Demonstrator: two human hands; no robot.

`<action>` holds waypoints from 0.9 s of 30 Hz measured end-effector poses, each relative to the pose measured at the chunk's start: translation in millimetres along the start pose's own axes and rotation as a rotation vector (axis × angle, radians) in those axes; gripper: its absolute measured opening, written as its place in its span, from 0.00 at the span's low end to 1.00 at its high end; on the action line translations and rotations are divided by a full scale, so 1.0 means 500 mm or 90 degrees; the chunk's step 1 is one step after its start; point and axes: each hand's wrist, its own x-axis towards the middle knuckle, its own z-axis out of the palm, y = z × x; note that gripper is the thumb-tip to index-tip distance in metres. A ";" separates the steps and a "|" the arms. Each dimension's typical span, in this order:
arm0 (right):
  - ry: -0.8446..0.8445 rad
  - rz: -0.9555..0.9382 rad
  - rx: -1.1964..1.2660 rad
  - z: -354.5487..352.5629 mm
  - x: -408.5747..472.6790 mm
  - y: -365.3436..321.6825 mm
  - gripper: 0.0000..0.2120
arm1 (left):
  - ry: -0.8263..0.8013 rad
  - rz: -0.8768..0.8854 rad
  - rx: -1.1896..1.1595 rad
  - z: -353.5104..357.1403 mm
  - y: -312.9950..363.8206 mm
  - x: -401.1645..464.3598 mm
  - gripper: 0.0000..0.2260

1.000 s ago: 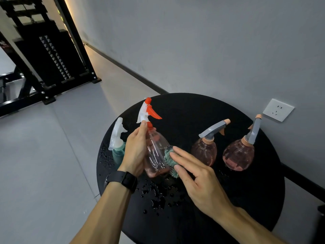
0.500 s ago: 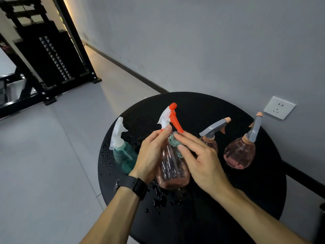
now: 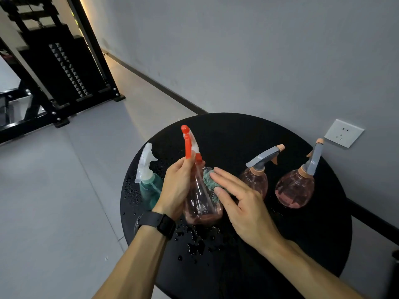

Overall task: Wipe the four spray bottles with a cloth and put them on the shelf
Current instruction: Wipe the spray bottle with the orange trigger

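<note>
My left hand (image 3: 176, 186) grips a clear pink spray bottle with an orange and white trigger head (image 3: 201, 203), holding it upright over the round black table (image 3: 237, 130). Against the bottle's right side my right hand (image 3: 241, 203) presses a small green cloth (image 3: 208, 182) with flat fingers. A teal bottle with a white trigger (image 3: 149, 184) stands at the table's left edge, partly behind my left hand. Two round pink bottles with grey triggers stand to the right, one in the middle (image 3: 255, 180), the other further right (image 3: 294, 188).
Water drops (image 3: 194, 244) lie on the table in front of the held bottle and along its left rim. A black metal shelf frame (image 3: 58, 72) stands on the grey floor at the upper left. A white wall socket (image 3: 343, 132) sits on the grey wall behind the table.
My left hand has turned the held bottle so its orange trigger now points up and left. The cloth under my right hand has slid from the bottle's lower side up towards its shoulder.
</note>
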 end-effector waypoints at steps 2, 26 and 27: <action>-0.003 0.002 0.011 -0.001 -0.010 0.004 0.18 | 0.023 -0.008 0.001 -0.004 0.000 0.006 0.21; 0.054 -0.009 0.005 -0.011 0.025 -0.012 0.16 | -0.132 -0.032 -0.070 0.010 0.000 -0.012 0.11; 0.054 -0.007 0.004 -0.010 0.028 -0.013 0.16 | -0.138 -0.035 -0.063 0.008 0.001 -0.012 0.12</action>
